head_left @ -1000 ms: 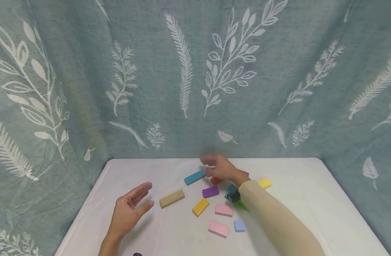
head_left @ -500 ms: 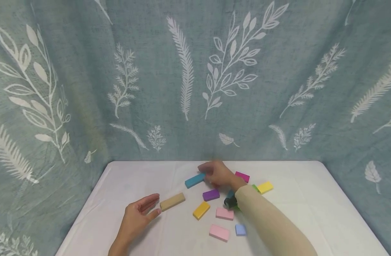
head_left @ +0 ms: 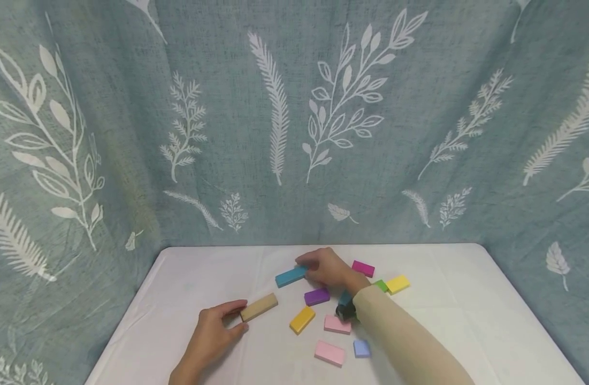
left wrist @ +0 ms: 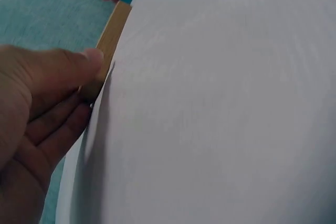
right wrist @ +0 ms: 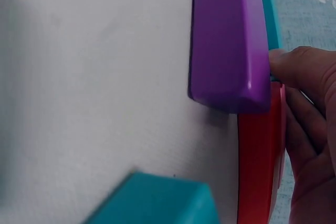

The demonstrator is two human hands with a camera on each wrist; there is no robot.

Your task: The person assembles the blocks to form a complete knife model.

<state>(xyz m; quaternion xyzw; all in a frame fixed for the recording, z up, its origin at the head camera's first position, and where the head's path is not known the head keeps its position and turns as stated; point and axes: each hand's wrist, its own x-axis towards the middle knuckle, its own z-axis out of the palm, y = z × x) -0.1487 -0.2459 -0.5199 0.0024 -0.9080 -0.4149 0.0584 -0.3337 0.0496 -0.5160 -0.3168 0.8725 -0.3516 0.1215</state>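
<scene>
My left hand (head_left: 214,332) has its thumb and fingers on either side of the near left end of a tan wooden block (head_left: 260,306), pinching it. In the left wrist view the thumb lies along that block's side. Farther back, my right hand (head_left: 327,267) pinches the right end of a long blue block (head_left: 289,277). Its thumb sits just past the purple block (right wrist: 226,40) in the right wrist view, with the fingers mostly hidden. A red block (right wrist: 257,156) lies right beside those fingers. Both held blocks rest on the white table.
Around the right forearm lie a magenta block (head_left: 363,268), a yellow block (head_left: 398,284), a green block (head_left: 381,286) and a teal block (right wrist: 163,200). Nearer are an orange-yellow block (head_left: 302,320), two pink blocks (head_left: 330,353) and a small light-blue block (head_left: 361,348). A patterned curtain (head_left: 217,133) surrounds the table.
The left hand has moved right to the tan block and closed on its end. My right hand has come down onto the blue block's right end. The blocks stay in place.
</scene>
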